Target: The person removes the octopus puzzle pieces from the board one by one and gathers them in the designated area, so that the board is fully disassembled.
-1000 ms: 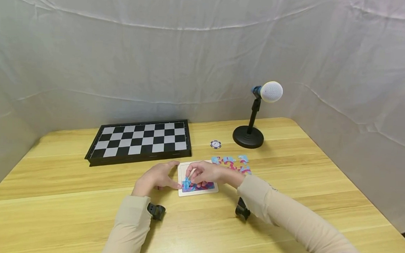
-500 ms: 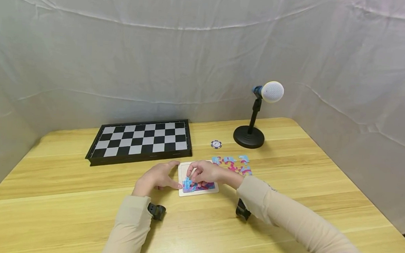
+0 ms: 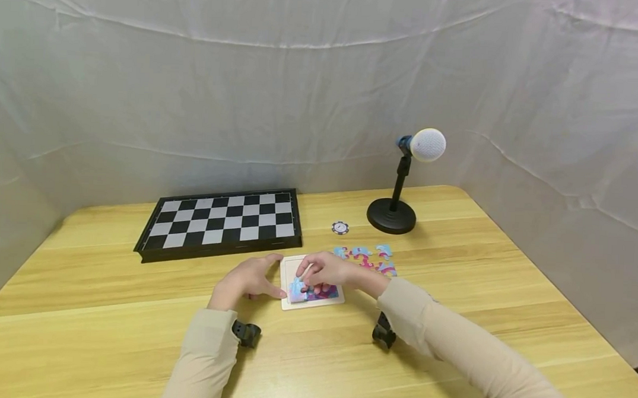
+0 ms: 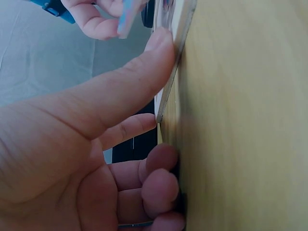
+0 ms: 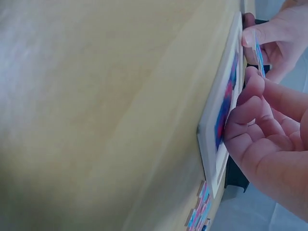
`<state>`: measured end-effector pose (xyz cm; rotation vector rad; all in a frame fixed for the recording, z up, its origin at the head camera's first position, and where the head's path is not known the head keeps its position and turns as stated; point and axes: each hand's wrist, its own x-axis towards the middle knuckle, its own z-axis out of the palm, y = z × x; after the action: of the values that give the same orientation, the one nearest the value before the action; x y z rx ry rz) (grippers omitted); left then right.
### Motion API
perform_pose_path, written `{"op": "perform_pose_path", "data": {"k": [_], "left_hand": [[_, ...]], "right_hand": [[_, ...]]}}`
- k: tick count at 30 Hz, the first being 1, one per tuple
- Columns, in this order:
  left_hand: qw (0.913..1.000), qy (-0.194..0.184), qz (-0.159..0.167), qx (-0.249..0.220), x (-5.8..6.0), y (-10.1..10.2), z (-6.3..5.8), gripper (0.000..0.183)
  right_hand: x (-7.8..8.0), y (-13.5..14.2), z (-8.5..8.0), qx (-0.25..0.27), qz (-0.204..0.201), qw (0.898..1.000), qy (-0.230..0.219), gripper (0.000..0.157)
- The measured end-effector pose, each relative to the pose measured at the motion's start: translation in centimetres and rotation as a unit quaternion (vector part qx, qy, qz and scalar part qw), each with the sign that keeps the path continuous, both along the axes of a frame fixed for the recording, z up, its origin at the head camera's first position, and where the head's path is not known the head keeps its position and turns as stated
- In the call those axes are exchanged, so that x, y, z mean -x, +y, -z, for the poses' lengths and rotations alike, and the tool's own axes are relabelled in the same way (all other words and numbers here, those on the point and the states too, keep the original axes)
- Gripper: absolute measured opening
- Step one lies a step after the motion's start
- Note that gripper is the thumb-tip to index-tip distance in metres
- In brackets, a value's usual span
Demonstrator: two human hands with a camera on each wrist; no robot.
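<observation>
A pale puzzle tray [image 3: 314, 306] lies on the table with joined blue, purple and pink pieces [image 3: 325, 293] along its near side. My right hand [image 3: 326, 269] pinches a light blue puzzle piece [image 3: 297, 290] over the tray's near left part. In the right wrist view, this piece [image 5: 260, 58] stands tilted up from the tray, its edge at the fingertips. At the tray's left side rests my left hand [image 3: 250, 276], thumb on the rim and index finger stretched toward the far left corner. The left wrist view shows its other fingers [image 4: 160, 192] bent beside the tray.
Several loose puzzle pieces [image 3: 360, 251] lie right behind the tray. A poker chip [image 3: 340, 228] sits farther back. The black-framed chessboard [image 3: 217, 254] is at the back left, and a microphone [image 3: 428, 145] on a round-based stand [image 3: 391, 216] at the back right. Grey cloth [image 3: 222, 100] surrounds the table.
The light blue piece in my right hand has tilted, so its face shows more broadly and brighter over the tray's near left. The left hand has stayed in place.
</observation>
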<state>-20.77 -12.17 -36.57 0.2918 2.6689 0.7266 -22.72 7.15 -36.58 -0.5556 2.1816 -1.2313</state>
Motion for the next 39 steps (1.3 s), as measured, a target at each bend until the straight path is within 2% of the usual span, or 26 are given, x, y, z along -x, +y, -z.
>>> {"op": "perform_pose_path", "data": {"k": [12,23,32,39], "left_hand": [[0.9999,0.007,0.008,0.004,0.0,0.0,0.0,0.081],[1.0,0.008,0.005,0.001,-0.1,0.1,0.0,0.081],[1.0,0.0,-0.003,-0.002,0.0,0.1,0.1,0.082],[1.0,0.0,-0.004,-0.007,-0.1,0.0,0.1,0.083]], "right_hand": [[0.5,2.4,-0.2,0.039,0.026,0.999,-0.016,0.013],[0.7,5.3,-0.4,0.068,0.031,0.997,-0.024,0.015],[0.8,7.7,-0.5,0.067,0.021,0.998,-0.002,0.019],[0.6,9.0,-0.4,0.048,0.024,0.999,-0.005,0.019]]}}
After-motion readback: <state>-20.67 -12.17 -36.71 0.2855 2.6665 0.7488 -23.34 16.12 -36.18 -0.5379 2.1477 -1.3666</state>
